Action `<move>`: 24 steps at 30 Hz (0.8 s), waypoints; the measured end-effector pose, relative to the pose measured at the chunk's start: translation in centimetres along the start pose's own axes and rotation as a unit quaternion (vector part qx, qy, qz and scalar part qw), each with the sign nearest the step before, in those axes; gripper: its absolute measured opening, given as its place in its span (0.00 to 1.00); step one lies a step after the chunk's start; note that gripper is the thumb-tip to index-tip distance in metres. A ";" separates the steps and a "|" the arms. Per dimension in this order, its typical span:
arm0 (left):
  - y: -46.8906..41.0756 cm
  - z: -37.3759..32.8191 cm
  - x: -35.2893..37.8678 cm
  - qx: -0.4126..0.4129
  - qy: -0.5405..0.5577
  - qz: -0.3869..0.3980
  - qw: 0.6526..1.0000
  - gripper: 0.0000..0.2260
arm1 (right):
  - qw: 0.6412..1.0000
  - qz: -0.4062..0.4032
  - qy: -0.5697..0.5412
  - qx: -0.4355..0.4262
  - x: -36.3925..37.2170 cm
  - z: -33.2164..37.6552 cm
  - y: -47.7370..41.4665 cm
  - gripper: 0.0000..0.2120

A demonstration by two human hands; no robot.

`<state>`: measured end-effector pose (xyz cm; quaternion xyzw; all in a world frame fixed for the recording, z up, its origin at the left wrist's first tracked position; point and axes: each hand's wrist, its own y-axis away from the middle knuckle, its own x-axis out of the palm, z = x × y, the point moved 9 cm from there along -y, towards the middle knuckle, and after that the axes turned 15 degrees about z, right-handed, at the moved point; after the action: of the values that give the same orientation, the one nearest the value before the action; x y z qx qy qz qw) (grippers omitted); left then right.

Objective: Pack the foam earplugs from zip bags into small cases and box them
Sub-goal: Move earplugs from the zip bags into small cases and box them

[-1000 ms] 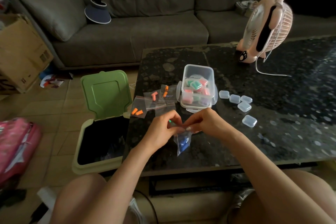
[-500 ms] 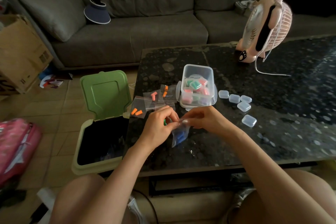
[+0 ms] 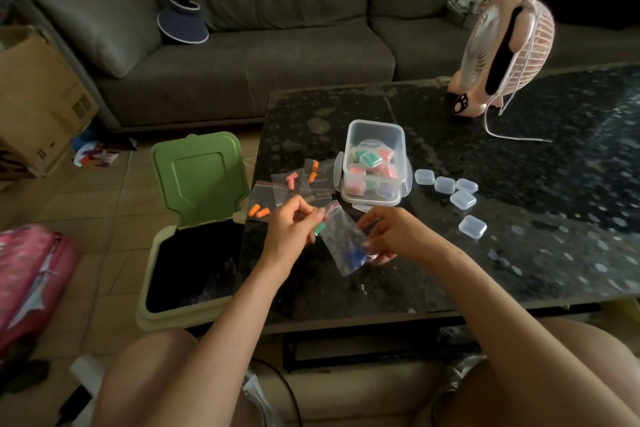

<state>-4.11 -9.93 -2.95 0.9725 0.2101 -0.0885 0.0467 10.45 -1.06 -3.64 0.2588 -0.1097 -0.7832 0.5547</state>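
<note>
Over the near part of the dark table (image 3: 519,204), my left hand (image 3: 294,229) pinches the top edge of a clear zip bag (image 3: 344,239) holding blue earplugs (image 3: 353,256). A green earplug (image 3: 319,228) shows by the left fingers. My right hand (image 3: 388,236) grips the bag's lower side. Behind them stands a clear plastic box (image 3: 375,163) with filled cases of pink, green and purple plugs. Several empty small cases (image 3: 462,199) lie to its right. Zip bags with orange earplugs (image 3: 259,211) and pink ones (image 3: 291,180) lie left of the box.
An open bin with a green lid (image 3: 197,180) stands on the floor left of the table. A pink fan (image 3: 502,48) with its cord sits at the table's far side. A grey sofa, a cardboard box (image 3: 38,97) and a pink bag (image 3: 31,274) are around.
My hands have drawn apart with the bag. The right hand slid down to the bag's lower side, and the bag now hangs stretched and tilted between them.
</note>
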 end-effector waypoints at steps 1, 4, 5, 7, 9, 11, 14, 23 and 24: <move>-0.1 0.5 0.1 -0.015 0.023 0.001 1.000 0.10 | 1.000 -0.013 -0.018 0.010 -0.3 -0.2 0.2 0.10; -0.3 2.2 0.4 -0.081 0.057 0.012 0.995 0.09 | 0.997 -0.053 -0.043 0.034 -1.6 -0.7 0.6 0.06; -0.3 2.7 0.6 -0.104 0.051 0.020 0.993 0.09 | 0.996 -0.060 -0.048 0.033 -2.0 -0.9 0.7 0.06; -0.2 3.6 1.1 -0.144 0.021 0.037 0.989 0.08 | 0.996 -0.067 -0.055 0.030 -2.4 -1.1 0.9 0.07; -0.1 4.0 1.6 -0.164 0.002 0.046 0.985 0.09 | 0.995 -0.071 -0.066 0.017 -2.6 -1.1 1.0 0.08; 0.0 4.2 1.9 -0.179 -0.002 0.045 0.983 0.09 | 0.994 -0.071 -0.089 0.001 -2.7 -1.0 1.1 0.11; 0.1 4.8 1.9 -0.209 0.014 0.033 0.977 0.11 | 0.989 -0.054 -0.136 -0.025 -2.5 -0.6 1.0 0.19; 0.6 5.2 2.0 -0.251 0.040 0.028 0.967 0.12 | 0.986 -0.107 -0.114 -0.058 -2.6 0.4 1.1 0.05; 0.6 5.2 2.0 -0.253 0.038 0.030 0.966 0.12 | 0.985 -0.113 -0.113 -0.062 -2.7 0.4 1.1 0.05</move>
<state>-2.82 -10.33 -8.44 0.9376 0.1985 0.0060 0.2856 11.79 0.98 -1.99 0.1449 -0.0931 -0.8702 0.4617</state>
